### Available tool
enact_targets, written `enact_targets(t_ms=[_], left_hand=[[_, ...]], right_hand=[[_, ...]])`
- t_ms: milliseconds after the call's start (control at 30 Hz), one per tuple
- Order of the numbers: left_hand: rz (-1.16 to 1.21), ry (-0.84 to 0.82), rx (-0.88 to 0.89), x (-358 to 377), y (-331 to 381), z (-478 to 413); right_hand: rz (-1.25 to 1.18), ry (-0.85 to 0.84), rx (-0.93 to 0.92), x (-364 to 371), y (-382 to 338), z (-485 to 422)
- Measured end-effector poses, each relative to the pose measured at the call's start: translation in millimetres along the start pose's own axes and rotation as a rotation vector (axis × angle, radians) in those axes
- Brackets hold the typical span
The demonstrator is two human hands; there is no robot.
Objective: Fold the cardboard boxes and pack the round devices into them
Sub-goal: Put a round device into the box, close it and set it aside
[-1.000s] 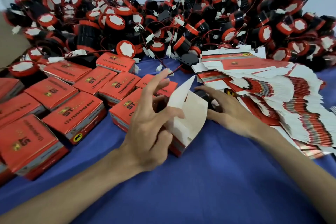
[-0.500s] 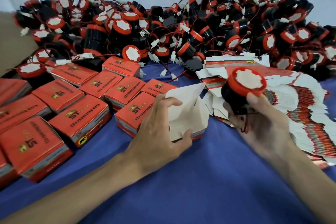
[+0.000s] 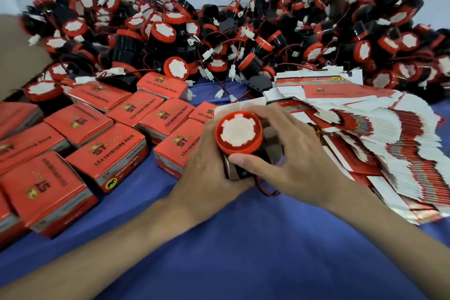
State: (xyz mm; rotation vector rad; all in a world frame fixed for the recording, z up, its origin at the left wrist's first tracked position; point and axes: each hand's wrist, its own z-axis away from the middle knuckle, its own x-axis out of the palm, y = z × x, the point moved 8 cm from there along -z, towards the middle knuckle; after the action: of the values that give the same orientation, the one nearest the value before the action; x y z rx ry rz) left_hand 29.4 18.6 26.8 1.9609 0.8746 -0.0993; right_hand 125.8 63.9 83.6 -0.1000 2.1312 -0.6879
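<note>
round device: one in hand, red rim and white face turned up, black body below, held just above the blue cloth at the middle of the view, between both hands.
left hand: one, clasped round the left and lower side of that device.
right hand: one, grasping the same device, thumb pressed on the black body just under the red rim, fingers arched over the far side.
open box: one, only a white flap showing right behind the device; the rest hidden by the hands.
red wire: one, trailing on the cloth under the right hand.
closed boxes: about twelve counted, red with printed tops, in rows at left, touching or just beside each other.
flat boxes: one fanned stack at right, too many to count.
loose devices: one heap across the back, far too many to count, tangled with thin wires and white plugs.
blue cloth: one, under everything.
</note>
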Motion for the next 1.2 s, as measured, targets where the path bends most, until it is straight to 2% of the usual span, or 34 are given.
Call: enact_targets(t_ms=[100,267,400,533,700,800,933,1033,1200], left_hand=[[0.002,0.020,-0.020,-0.8,-0.1,1.7],[0.037,0.027,-0.062,-0.2,-1.9,-0.4],[0.028,-0.004,-0.058,2.6,-2.8,-0.1],[0.020,-0.052,-0.060,5.6,-4.8,-0.5],[0.007,-0.058,-0.073,6.7,-4.5,0.9],[-0.005,-0.077,-0.126,8.4,-11.1,3.5],[-0.028,-0.081,-0.096,8.0,-8.0,3.2],[-0.058,-0.090,-0.058,8.3,-4.5,3.2],[-0.048,-0.101,-0.006,8.4,0.1,1.9]], right_hand=[[0.248,-0.098,-0.005,6.6,5.8,3.6],[0.314,-0.325,-0.063,6.6,9.7,-6.9],[0.416,-0.394,-0.046,-7.6,17.0,-7.8],[0.631,-0.415,-0.152,0.4,11.5,-4.4],[0.616,-0.424,-0.294,4.1,-1.1,-6.1],[0.528,-0.467,-0.255,7.0,5.2,-3.2],[0.443,-0.501,-0.141,0.3,9.2,-1.2],[0.481,-0.589,-0.064,5.9,13.7,0.5],[0.628,-0.626,-0.022,4.6,19.0,-2.5]])
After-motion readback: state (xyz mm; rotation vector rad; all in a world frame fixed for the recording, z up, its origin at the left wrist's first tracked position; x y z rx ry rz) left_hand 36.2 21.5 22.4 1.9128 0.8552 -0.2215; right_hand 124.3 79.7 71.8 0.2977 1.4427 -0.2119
